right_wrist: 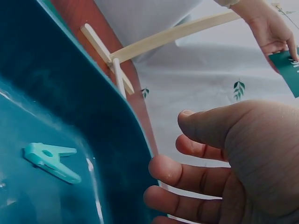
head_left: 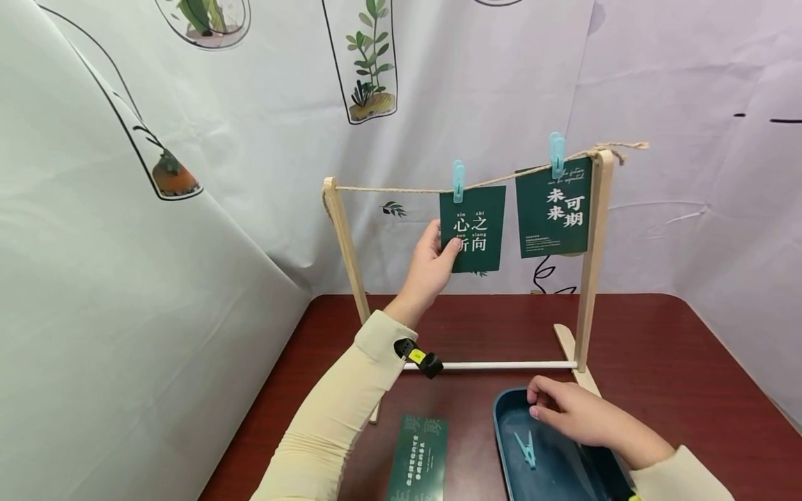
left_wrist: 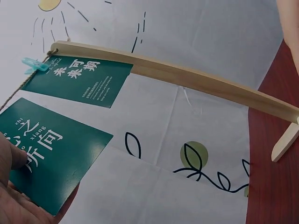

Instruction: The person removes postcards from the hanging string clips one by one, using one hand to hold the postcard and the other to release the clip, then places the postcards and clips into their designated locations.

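Note:
My left hand (head_left: 432,264) pinches the left edge of a green card (head_left: 481,243) with white characters, thumb on its front. A light-blue clothespin (head_left: 459,182) clips that card's upper left part to a twine line (head_left: 395,189). To its right, a second green card (head_left: 551,229) hangs from another blue clothespin (head_left: 557,154). My right hand (head_left: 579,410) hovers at the far rim of a dark blue tray (head_left: 501,435), its fingers loosely bent with nothing between them. Inside the tray lies a teal clothespin (right_wrist: 51,161).
A wooden frame, with a left post (head_left: 347,243) and a right post (head_left: 594,264), carries the twine; a white rod (head_left: 501,365) joins its base. On the brown table (head_left: 489,320) a green bookmark-shaped card (head_left: 420,456) lies left of the tray. A printed white cloth (head_left: 250,153) hangs behind.

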`<state>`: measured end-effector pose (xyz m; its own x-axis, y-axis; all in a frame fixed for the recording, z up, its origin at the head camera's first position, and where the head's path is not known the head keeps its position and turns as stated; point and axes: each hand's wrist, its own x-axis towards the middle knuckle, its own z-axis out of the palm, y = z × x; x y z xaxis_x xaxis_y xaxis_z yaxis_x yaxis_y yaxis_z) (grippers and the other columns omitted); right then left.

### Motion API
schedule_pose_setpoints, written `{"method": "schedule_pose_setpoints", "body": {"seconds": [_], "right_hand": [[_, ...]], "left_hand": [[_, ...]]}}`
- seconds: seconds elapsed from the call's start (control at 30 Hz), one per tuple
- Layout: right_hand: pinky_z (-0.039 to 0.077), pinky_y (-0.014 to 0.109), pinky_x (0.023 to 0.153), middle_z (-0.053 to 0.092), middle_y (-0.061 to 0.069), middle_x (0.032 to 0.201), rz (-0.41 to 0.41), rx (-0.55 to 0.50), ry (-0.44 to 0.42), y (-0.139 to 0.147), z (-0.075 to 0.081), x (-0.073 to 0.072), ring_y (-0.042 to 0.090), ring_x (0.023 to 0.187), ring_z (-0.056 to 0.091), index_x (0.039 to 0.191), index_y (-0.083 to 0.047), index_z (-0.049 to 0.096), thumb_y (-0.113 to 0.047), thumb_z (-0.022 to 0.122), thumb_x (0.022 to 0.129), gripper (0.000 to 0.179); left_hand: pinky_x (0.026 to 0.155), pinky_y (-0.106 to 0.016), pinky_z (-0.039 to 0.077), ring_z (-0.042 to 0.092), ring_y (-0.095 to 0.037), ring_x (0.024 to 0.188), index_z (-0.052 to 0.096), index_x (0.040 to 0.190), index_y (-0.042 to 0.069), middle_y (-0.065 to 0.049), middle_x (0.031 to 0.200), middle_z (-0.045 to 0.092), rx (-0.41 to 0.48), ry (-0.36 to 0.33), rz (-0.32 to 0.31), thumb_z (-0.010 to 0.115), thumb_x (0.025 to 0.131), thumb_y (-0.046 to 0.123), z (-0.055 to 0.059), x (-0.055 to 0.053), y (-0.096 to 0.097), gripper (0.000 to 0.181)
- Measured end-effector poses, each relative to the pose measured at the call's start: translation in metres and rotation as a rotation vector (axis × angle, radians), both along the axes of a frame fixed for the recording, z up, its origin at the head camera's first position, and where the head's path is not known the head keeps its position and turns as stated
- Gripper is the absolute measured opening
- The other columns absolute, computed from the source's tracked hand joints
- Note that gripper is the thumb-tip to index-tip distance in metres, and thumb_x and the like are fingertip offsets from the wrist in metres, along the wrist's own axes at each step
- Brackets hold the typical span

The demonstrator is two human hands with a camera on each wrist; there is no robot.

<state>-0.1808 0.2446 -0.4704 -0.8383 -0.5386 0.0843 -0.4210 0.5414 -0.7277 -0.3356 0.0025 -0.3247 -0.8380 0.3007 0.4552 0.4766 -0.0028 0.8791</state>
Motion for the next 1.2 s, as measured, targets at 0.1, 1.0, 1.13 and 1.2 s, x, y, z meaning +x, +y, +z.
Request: {"method": "schedule_pose_setpoints", "body": {"seconds": [0.1,1.0,1.13,1.2], "right_hand": [[0.043,0.024,0.055,0.052,-0.012,0.077,0.004,0.024,-0.005,-0.001,0.009,-0.005,0.0,0.062,0.048,0.102,-0.014,0.057,-0.021,0.063,0.101,0.01],[0.049,0.035,0.066,0.067,0.001,0.091,-0.181,0.278,0.297,-0.04,0.201,-0.07,0.015,0.07,0.057,0.103,-0.011,0.066,-0.021,0.063,0.101,0.011],[0.049,0.039,0.069,0.067,0.005,0.098,-0.238,0.238,0.357,-0.047,0.228,-0.077,0.019,0.075,0.058,0.108,-0.01,0.065,-0.023,0.061,0.102,0.015],[0.049,0.042,0.071,0.067,0.007,0.102,-0.275,0.202,0.386,-0.051,0.239,-0.079,0.021,0.078,0.06,0.111,-0.009,0.064,-0.025,0.06,0.103,0.018]], "left_hand": [[0.088,-0.039,0.058,0.072,-0.025,0.104,0.054,0.134,0.012,-0.016,0.118,0.071,0.002,-0.005,-0.001,0.051,0.106,0.01,0.001,0.001,0.0,0.027],[0.086,-0.042,0.059,0.071,-0.024,0.104,0.053,0.133,0.011,-0.015,0.118,0.072,0.01,-0.01,-0.017,0.05,0.107,0.011,0.004,0.006,-0.001,0.026],[0.087,-0.042,0.058,0.071,-0.025,0.104,0.052,0.134,0.01,-0.017,0.119,0.071,0.017,-0.023,-0.016,0.05,0.107,0.01,0.004,0.008,-0.002,0.027],[0.087,-0.042,0.058,0.071,-0.025,0.103,0.052,0.133,0.011,-0.017,0.118,0.071,0.02,-0.029,-0.014,0.05,0.106,0.01,0.005,0.01,-0.002,0.027]]}}
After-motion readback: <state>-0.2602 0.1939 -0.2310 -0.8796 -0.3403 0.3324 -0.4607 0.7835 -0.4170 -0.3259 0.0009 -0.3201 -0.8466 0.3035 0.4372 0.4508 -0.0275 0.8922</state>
